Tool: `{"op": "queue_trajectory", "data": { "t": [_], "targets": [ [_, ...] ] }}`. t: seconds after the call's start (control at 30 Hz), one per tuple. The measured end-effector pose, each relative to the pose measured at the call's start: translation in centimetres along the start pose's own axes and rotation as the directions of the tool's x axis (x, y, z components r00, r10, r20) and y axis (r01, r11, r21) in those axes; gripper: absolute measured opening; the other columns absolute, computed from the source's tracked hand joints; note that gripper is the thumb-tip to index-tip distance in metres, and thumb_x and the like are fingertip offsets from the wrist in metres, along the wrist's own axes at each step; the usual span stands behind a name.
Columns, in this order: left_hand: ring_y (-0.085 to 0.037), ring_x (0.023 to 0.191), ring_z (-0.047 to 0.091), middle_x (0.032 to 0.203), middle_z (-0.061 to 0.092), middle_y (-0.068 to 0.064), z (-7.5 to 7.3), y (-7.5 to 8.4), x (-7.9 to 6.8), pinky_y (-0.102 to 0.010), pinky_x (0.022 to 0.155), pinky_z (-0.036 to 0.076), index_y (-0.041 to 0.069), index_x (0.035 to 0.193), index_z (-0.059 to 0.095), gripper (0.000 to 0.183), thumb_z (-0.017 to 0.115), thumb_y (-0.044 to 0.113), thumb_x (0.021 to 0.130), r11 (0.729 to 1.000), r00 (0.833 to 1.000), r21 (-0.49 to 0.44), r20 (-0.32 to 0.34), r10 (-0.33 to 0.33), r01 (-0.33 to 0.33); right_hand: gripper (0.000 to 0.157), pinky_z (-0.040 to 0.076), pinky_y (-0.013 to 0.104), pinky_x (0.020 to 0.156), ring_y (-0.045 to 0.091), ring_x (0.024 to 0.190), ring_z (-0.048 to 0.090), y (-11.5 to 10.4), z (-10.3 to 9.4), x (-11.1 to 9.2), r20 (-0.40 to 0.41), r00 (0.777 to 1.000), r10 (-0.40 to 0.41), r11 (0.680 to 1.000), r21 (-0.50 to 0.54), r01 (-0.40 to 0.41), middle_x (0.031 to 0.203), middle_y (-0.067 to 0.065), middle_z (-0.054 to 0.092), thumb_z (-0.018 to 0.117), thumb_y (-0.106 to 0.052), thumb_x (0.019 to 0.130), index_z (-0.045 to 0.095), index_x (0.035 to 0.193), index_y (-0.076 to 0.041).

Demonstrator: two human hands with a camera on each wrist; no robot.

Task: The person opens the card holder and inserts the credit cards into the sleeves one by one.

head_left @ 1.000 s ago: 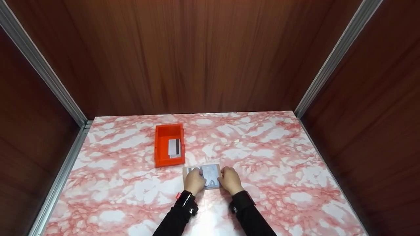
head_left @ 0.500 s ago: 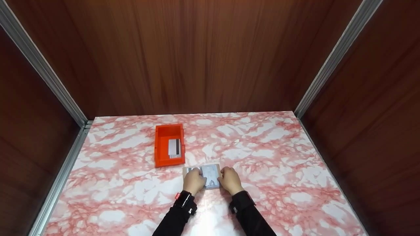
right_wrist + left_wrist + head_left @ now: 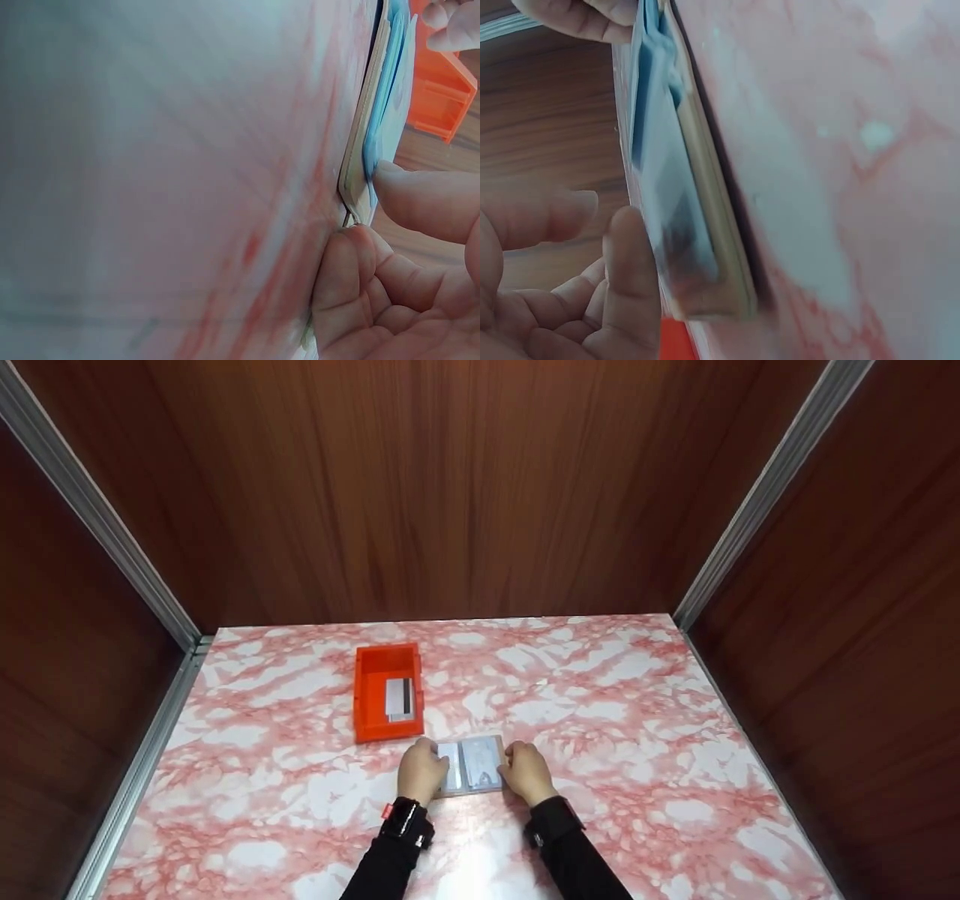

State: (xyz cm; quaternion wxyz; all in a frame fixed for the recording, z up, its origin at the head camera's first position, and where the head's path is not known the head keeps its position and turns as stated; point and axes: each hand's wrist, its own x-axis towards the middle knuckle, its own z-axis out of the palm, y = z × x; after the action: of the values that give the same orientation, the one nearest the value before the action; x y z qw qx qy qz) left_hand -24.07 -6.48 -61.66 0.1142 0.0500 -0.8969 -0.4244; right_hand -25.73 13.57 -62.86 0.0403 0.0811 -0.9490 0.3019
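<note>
A card holder (image 3: 481,765) with a tan cover and clear plastic sleeves lies spread on the table, with cards showing through the sleeves. At its right edge my right hand (image 3: 527,772) pinches the cover, thumb on top and curled fingers at the underside in the right wrist view. My left hand (image 3: 421,771) is by the left edge, overlapping it in the head view. In the left wrist view a gap stands between its thumb and forefinger, and one fingertip is right beside the holder's edge (image 3: 697,180).
Behind and left of the holder stands an orange bin (image 3: 370,697) with a few white cards (image 3: 397,697) in it, the top one dark-striped. The red-and-white marbled table (image 3: 600,720) is bounded by brown wood-grain panels (image 3: 450,495) and metal posts (image 3: 142,555).
My left hand has moved left, off the holder's left page to its left edge, so more of that page shows. The right hand, the holder and the bin stay put.
</note>
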Motion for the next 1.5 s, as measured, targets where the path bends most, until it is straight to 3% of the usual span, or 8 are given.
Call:
{"op": "queue_trajectory", "data": {
  "t": [0.2,0.37,0.53,0.9,1.13,1.5],
  "targets": [
    [-0.028,0.064,0.051,0.066,0.049,-0.005,-1.0,-0.9,0.2,-0.043,0.061,0.043,-0.003,0.081,0.059,0.015,0.071,0.004,0.076,1.0,0.999,0.017,-0.04,-0.004,0.005,0.022,0.049,0.04,0.069,0.025,0.071,0.056,0.0,-0.1,0.0,0.003,1.0,-0.012,1.0,-0.006,0.012,0.076,0.007,0.054,0.077,-0.004,0.078,0.061,0.091,0.003],
    [-0.038,0.075,0.06,0.076,0.061,-0.016,-1.3,-1.6,0.3,-0.05,0.07,0.048,-0.007,0.089,0.062,0.022,0.072,0.007,0.076,0.997,0.998,0.063,-0.05,-0.032,0.035,0.022,0.049,0.041,0.069,0.026,0.071,0.056,0.1,0.0,0.0,-0.008,1.0,-0.026,1.0,-0.013,0.026,0.075,0.007,0.054,0.077,-0.004,0.077,0.061,0.09,0.003],
    [-0.046,0.085,0.063,0.089,0.064,-0.028,-1.4,-2.0,0.3,-0.054,0.079,0.05,-0.014,0.101,0.062,0.034,0.072,0.006,0.076,0.992,0.998,0.112,-0.016,-0.055,0.056,0.022,0.048,0.04,0.069,0.025,0.071,0.055,0.1,0.2,0.0,-0.01,1.0,-0.017,1.0,-0.014,0.017,0.075,0.007,0.053,0.077,-0.004,0.077,0.061,0.09,0.002],
    [-0.047,0.081,0.061,0.083,0.061,-0.027,-1.3,-1.8,0.1,-0.056,0.076,0.05,-0.014,0.093,0.058,0.033,0.074,0.008,0.075,0.991,1.0,0.13,0.014,-0.028,0.026,0.022,0.049,0.04,0.068,0.025,0.07,0.055,0.0,0.2,0.0,-0.003,1.0,-0.006,1.0,-0.013,0.006,0.076,0.008,0.054,0.078,-0.004,0.078,0.062,0.091,0.003],
    [-0.047,0.084,0.061,0.086,0.059,-0.028,-1.0,-1.8,0.0,-0.054,0.079,0.05,-0.015,0.095,0.059,0.035,0.075,0.007,0.073,0.984,0.998,0.174,0.024,-0.05,0.045,0.022,0.049,0.04,0.068,0.024,0.07,0.055,-0.2,0.1,-0.1,0.006,1.0,0.006,1.0,0.0,-0.006,0.077,0.008,0.054,0.078,-0.004,0.079,0.062,0.091,0.004],
    [-0.047,0.084,0.06,0.085,0.059,-0.028,-0.9,-1.8,0.1,-0.055,0.078,0.05,-0.013,0.093,0.057,0.034,0.076,0.006,0.072,0.984,0.998,0.169,0.02,-0.057,0.053,0.021,0.048,0.04,0.068,0.024,0.07,0.054,-0.1,0.1,-0.1,-0.002,1.0,0.005,1.0,-0.004,-0.005,0.076,0.008,0.053,0.077,-0.003,0.078,0.061,0.09,0.003]
  ]
}}
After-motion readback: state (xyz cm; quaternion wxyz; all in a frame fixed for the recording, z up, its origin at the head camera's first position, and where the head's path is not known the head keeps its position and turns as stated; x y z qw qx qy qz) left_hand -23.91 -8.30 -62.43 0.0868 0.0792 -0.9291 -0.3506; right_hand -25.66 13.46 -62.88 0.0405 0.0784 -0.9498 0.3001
